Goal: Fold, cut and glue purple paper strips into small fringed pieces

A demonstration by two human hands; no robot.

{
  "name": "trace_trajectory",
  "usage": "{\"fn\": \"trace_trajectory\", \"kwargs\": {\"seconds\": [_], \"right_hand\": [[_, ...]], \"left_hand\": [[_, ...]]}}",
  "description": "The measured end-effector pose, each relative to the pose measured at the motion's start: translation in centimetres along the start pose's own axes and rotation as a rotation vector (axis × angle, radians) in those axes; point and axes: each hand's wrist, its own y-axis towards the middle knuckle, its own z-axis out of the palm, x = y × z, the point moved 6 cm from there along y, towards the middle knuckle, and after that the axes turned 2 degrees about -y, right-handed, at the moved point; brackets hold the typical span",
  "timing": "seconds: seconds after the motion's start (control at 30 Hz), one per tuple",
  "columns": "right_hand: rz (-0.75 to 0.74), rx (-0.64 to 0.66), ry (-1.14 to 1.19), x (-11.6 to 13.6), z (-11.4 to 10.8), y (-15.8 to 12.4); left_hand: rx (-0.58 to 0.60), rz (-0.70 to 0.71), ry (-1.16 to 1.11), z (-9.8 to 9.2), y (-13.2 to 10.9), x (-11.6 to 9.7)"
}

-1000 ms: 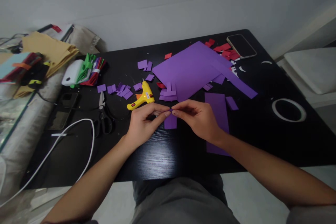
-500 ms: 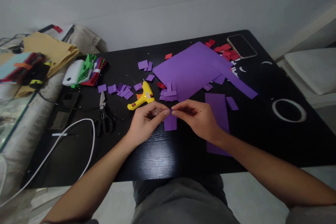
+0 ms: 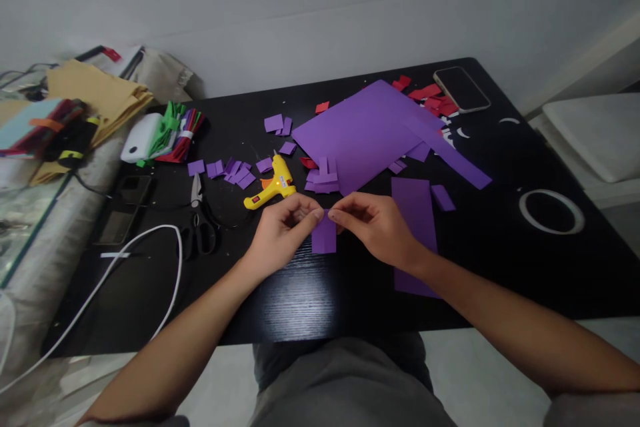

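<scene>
In the head view, pinches with the left hand [image 3: 285, 227], between thumb and index finger, the upper edge of a small purple paper piece [image 3: 324, 238], and grasps with the right hand [image 3: 373, 220] the same edge, also between thumb and index finger, with the fingertips of both hands very near to each other. Holds the piece between the two hands, above the near part of the black table [image 3: 490, 267], with its lower part hanging toward the front edge; cannot tell from here if touching the tabletop. Has just beyond the left hand a yellow glue gun [image 3: 280, 180], lying on its side with the nozzle pointing away, and, to the right of it, a small stack of cut purple pieces [image 3: 325, 178] at the near left edge of a large purple sheet [image 3: 365, 130]. Shows by the right wrist a purple rectangle [image 3: 414, 210], partly covered by the hand and forearm, with a small purple strip [image 3: 443, 197] just beside it. Shows farther to the left a scattered group of purple squares [image 3: 244, 177], black-handled scissors [image 3: 199, 219] with the blades pointing away, and a white cable [image 3: 181, 257] curving down over the front edge. Shows at the back right a phone [image 3: 463, 88] near red paper scraps [image 3: 434, 103], and, well apart from the right hand, a white ring [image 3: 579, 213]
</scene>
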Motion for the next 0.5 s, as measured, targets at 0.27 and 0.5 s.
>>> {"fn": "trace_trajectory", "kwargs": {"seconds": [0.27, 0.5], "right_hand": [[0.114, -0.020, 0.148, -0.76, 0.05, 0.28], [0.139, -0.027, 0.176, -1.00, -0.01, 0.25]], "left_hand": [[0.037, -0.067, -0.016, -0.02, 0.34, 0.14], [0.025, -0.065, -0.019, -0.05, 0.25, 0.23]]}}
